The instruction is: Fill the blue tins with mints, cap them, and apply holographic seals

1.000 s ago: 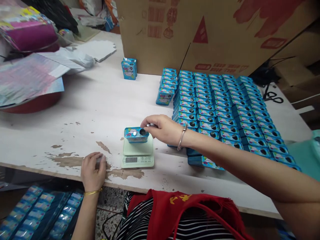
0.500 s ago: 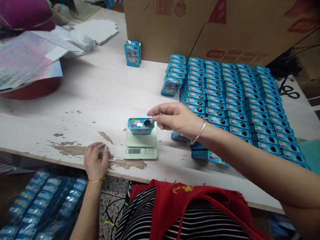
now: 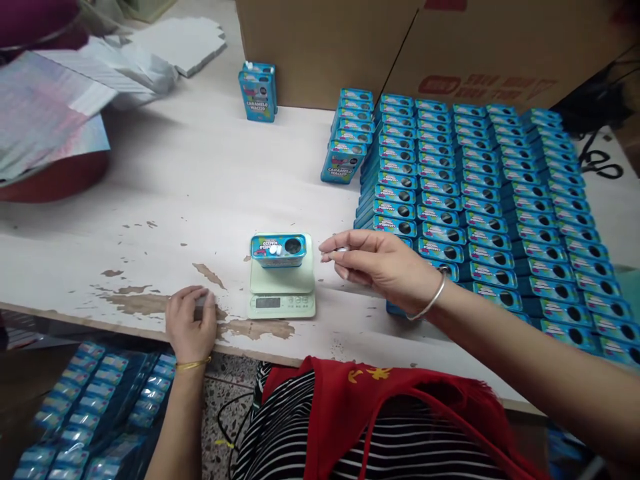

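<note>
Perhaps terrazzo floor (image 3: pixel 213 392), worn tabletop (image 3: pixel 195 170)

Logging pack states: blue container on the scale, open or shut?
Open on top: the blue container on the scale shows a dark round hole beside white pieces. Fill level: cannot tell, inside too dark.

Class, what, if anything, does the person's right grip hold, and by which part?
The right grip pinches a small whitish piece; which part cannot be told.

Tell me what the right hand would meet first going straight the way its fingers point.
The right hand would probably meet the blue tin on the scale; its height is unclear, so it might pass above.
</note>
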`<state>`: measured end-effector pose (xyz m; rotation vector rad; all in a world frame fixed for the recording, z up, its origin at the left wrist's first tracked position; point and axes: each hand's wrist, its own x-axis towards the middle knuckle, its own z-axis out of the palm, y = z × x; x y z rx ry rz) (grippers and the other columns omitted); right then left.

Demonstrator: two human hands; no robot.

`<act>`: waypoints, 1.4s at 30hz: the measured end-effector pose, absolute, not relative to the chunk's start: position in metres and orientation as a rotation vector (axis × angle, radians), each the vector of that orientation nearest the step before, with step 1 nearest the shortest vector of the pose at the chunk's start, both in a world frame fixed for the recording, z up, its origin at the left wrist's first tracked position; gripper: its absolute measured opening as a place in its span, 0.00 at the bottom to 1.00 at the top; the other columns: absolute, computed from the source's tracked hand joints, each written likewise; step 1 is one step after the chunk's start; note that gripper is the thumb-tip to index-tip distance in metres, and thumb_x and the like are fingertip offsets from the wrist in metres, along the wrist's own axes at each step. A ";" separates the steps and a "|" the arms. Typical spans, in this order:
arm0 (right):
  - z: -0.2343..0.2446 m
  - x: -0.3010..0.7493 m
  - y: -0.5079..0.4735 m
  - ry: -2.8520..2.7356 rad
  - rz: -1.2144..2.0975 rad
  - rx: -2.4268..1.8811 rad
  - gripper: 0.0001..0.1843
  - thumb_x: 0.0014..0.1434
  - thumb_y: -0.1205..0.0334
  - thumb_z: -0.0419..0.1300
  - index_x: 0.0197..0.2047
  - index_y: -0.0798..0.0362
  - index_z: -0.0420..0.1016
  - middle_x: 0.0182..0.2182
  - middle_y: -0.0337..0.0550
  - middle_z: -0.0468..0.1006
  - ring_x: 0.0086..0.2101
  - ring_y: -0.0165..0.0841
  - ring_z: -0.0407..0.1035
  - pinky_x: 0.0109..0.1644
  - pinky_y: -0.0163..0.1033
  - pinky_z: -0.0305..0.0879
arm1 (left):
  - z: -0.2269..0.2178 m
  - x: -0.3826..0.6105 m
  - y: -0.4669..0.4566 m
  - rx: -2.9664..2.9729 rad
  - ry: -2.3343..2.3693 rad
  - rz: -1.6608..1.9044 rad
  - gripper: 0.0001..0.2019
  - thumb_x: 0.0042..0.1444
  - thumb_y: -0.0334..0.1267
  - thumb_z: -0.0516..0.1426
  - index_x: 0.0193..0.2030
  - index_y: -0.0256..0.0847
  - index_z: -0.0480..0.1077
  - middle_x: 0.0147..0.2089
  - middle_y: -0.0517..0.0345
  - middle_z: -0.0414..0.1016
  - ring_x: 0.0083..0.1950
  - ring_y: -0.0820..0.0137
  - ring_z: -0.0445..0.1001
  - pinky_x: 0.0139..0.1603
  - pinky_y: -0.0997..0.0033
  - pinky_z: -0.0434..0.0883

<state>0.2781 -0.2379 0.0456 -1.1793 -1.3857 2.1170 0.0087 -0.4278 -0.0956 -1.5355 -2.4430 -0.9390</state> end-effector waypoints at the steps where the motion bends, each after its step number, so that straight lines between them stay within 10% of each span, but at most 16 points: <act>1: 0.047 0.273 -0.237 -1.443 2.083 -1.153 0.09 0.50 0.65 0.64 0.37 0.56 0.78 0.27 0.40 0.76 0.22 0.22 0.63 0.22 0.29 0.58 | -0.095 0.008 -0.428 -1.541 -2.434 -0.934 0.08 0.59 0.40 0.55 0.39 0.37 0.71 0.43 0.47 0.73 0.49 0.62 0.70 0.53 0.58 0.67; 26: 0.046 0.265 -0.233 -1.182 2.356 -1.113 0.09 0.57 0.61 0.63 0.38 0.58 0.77 0.29 0.42 0.74 0.26 0.23 0.65 0.27 0.29 0.65 | -0.096 0.009 -0.428 -1.549 -2.417 -0.952 0.08 0.59 0.40 0.55 0.39 0.38 0.71 0.43 0.48 0.73 0.48 0.63 0.70 0.53 0.60 0.66; 33: 0.045 0.256 -0.234 -1.462 2.214 -1.029 0.15 0.55 0.53 0.64 0.37 0.58 0.77 0.21 0.33 0.66 0.19 0.20 0.54 0.21 0.29 0.48 | -0.096 0.008 -0.428 -1.549 -2.398 -0.958 0.08 0.58 0.39 0.56 0.39 0.37 0.71 0.42 0.48 0.72 0.48 0.63 0.70 0.53 0.60 0.66; 42: 0.048 0.237 -0.226 -1.759 1.850 -0.908 0.20 0.56 0.50 0.61 0.40 0.59 0.78 0.25 0.38 0.70 0.27 0.25 0.59 0.30 0.33 0.54 | -0.095 0.005 -0.428 -1.578 -2.356 -0.943 0.07 0.59 0.38 0.56 0.39 0.37 0.71 0.42 0.48 0.73 0.47 0.63 0.70 0.52 0.60 0.67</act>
